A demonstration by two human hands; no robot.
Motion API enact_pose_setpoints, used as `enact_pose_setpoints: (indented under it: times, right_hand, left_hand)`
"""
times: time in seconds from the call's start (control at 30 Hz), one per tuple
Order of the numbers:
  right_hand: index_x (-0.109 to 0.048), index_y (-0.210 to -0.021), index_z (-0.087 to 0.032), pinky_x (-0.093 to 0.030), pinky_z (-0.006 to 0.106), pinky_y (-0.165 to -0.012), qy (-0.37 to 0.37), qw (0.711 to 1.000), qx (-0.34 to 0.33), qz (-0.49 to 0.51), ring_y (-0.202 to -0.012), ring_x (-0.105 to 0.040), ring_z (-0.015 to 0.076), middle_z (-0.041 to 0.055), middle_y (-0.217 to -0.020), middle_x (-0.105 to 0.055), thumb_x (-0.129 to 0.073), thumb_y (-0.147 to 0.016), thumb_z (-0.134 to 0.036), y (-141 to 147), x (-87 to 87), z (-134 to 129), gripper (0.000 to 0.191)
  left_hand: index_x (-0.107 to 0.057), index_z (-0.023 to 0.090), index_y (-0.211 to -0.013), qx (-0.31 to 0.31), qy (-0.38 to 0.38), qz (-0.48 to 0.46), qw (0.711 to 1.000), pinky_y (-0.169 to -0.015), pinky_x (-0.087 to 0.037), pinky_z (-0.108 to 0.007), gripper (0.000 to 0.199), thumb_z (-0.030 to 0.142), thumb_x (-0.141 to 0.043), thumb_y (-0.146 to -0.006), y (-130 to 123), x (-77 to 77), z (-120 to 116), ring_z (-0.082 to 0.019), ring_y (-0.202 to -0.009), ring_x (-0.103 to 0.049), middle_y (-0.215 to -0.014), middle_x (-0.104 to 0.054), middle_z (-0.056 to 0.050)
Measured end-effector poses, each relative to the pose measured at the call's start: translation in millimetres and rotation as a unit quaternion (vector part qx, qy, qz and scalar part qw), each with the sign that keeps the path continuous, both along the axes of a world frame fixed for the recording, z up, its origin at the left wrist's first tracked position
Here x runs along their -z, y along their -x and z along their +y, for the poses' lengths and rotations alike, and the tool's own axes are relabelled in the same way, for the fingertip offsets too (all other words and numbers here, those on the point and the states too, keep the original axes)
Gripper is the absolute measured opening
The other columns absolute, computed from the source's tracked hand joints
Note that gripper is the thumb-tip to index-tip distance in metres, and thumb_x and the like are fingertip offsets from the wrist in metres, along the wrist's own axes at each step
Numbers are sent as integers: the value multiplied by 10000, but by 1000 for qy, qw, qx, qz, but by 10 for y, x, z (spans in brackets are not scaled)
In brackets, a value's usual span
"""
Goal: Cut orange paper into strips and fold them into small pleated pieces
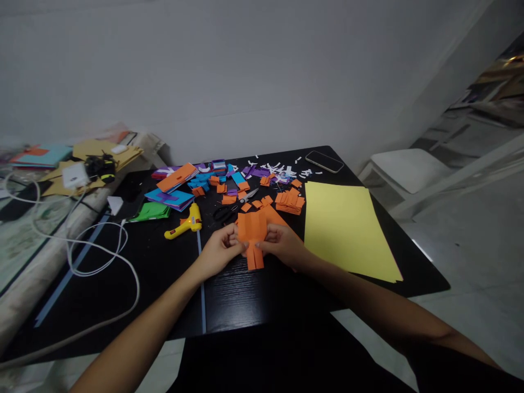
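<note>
A folded orange paper piece (252, 226) is held up over the front middle of the black table. My left hand (221, 250) pinches its left side, thumb in front. On its right side my right hand (283, 245) grips it the same way. The piece has a wide top and a narrower strip hanging below, with a slit in it. Behind my right hand lies a larger orange sheet (275, 216). Black-handled scissors (235, 206) rest just beyond the hands, beside small orange folded pieces (290, 201).
A yellow glue gun (186, 222) lies left of my hands, near green paper (152, 211) and blue sheets (172, 197). Large yellow sheets (346, 229) cover the right side. White scraps (280, 173) and a phone (325, 161) are at the back. A white cable (133, 273) crosses the left.
</note>
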State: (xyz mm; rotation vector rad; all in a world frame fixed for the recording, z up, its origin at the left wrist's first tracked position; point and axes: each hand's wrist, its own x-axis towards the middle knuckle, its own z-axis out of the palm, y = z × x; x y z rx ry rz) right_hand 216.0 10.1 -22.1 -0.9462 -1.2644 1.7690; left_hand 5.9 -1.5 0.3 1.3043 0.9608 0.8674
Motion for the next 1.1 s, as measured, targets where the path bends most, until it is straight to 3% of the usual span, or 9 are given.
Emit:
enact_pose_setpoints:
  times: [0.3, 0.6, 0.83, 1.1]
  right_hand:
    - [-709, -1033, -186, -627, 450, -873, 19, 1000, 12, 11, -909, -790, 289, 71, -968, -813, -867, -691, -378, -13, -42, -1, 423]
    - [-717, -979, -173, -628, 435, -849, 6, 999, 37, -3, -893, -781, 271, 68, -948, -807, -860, -679, -320, -3, 20, 25, 364]
    - [-724, -981, -191, -634, 419, -836, 6, 1000, 18, 8, -884, -778, 258, 54, -923, -800, -863, -684, -332, 0, 11, 15, 357]
    - [-673, -813, -187, -655, 385, -751, 14, 999, 24, 19, -754, -763, 213, 23, -796, -766, -869, -689, -421, 0, 31, 44, 330]
  left_hand:
    - [-556, 176, -931, -17, -10, -4, 1000, -656, -571, -257, 289, 305, -794, -829, 20, -11, 21, -137, -632, -706, -719, -705, 15]
    - [-570, 166, -1019, -24, -16, -28, 999, -679, -593, -284, 306, 371, -746, -873, 7, -21, 22, -153, -639, -713, -707, -725, 5]
    - [-587, 164, -1020, -27, 9, -27, 999, -684, -600, -262, 359, 364, -813, -826, -44, -6, -5, -137, -664, -717, -796, -733, -2]
    - [-562, 176, -1072, -35, -4, -33, 999, -653, -607, -278, 409, 412, -798, -836, -8, 29, 31, -150, -612, -709, -696, -714, 18]
